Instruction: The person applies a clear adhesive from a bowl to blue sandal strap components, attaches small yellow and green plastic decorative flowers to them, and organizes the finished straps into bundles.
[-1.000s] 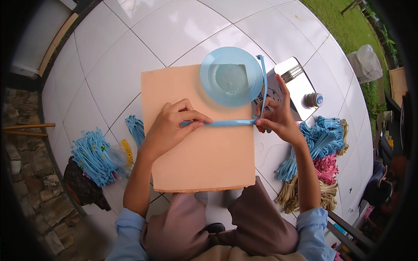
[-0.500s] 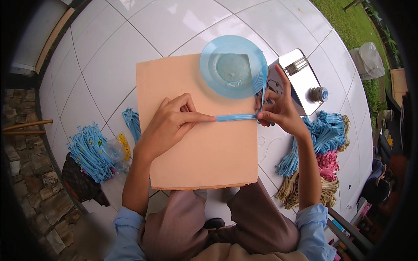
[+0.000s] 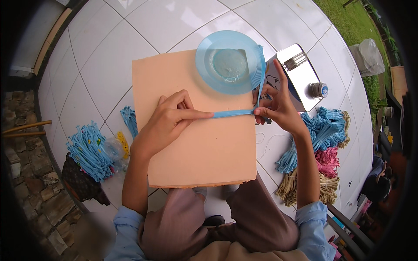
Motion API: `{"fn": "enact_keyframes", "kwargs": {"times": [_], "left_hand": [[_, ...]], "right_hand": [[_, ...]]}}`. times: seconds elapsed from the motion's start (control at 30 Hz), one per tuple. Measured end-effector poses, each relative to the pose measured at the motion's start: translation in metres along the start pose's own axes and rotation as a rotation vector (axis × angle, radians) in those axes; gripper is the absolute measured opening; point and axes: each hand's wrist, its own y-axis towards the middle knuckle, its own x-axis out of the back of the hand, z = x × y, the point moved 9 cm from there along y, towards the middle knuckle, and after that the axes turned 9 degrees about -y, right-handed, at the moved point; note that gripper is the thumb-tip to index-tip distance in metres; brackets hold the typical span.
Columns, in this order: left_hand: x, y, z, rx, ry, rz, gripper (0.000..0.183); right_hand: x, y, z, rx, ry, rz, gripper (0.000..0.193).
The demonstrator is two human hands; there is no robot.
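Note:
A light blue strap is stretched flat across the peach-coloured board in front of me. My left hand pinches its left end between thumb and forefinger. At the board's right edge, my right hand pinches the strap between thumb and fingers, its forefinger pointing up. From there the strap runs up to a translucent blue coil, round and wide, that lies over the board's far right corner. A small dark object partly shows under my right fingers; I cannot make out what it is.
A metal can with a round cap stands beyond my right hand. Bundles of blue, pink and beige strips lie at right. At left are more blue strips, a dark patterned bag and yellow pieces.
The board, coil and both hands sit slightly higher and further left in view. Both hands keep their pinch on the strap, which stays taut.

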Motion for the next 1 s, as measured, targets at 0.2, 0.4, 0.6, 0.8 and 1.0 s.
{"fn": "enact_keyframes", "kwargs": {"times": [0.2,0.4,0.6,0.8,1.0], "left_hand": [[-0.004,0.0,-0.012,-0.031,0.104,-0.002,0.04],[-0.011,-0.002,-0.033,-0.113,0.377,0.073,0.042],[-0.026,-0.008,-0.059,-0.247,0.655,0.116,0.048],[-0.05,-0.016,-0.063,-0.22,0.791,0.112,0.051],[-0.047,-0.014,-0.065,-0.195,0.668,0.046,0.05]], "right_hand": [[-0.003,-0.001,-0.003,-0.012,-0.005,0.029,0.108],[-0.003,-0.001,-0.002,0.024,0.038,0.009,0.106],[0.002,-0.003,-0.007,0.106,-0.173,-0.09,0.107],[0.006,-0.017,0.021,0.228,-0.594,-0.287,0.098],[-0.004,-0.02,0.043,0.277,-0.909,-0.292,0.087]]}}
